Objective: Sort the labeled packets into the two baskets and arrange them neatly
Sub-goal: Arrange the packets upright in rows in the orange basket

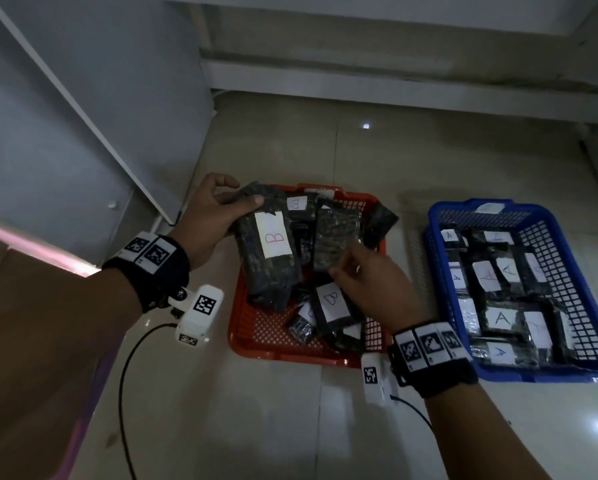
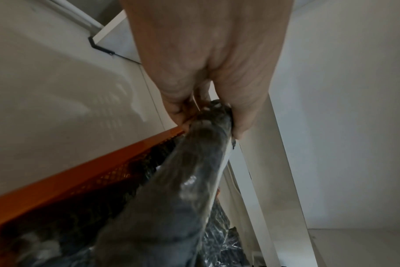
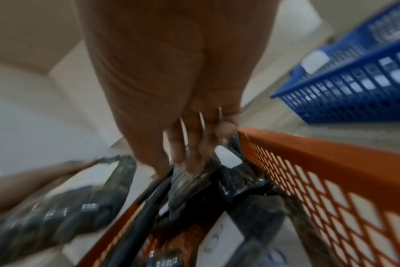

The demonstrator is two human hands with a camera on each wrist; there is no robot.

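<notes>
B packets [image 1: 304, 271] in left basket [image 1: 256, 344], A packets [image 1: 498, 299] in right basket [image 1: 519, 372], side by side on floor [image 1: 290, 427].

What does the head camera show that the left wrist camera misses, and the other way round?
Only the head view shows the blue basket of A packets, the right hand, and the B label on the held packet. Only the left wrist view shows that packet's edge from beneath and a black bracket on the white panel. Both show the left hand gripping the packet over the red basket.
</notes>
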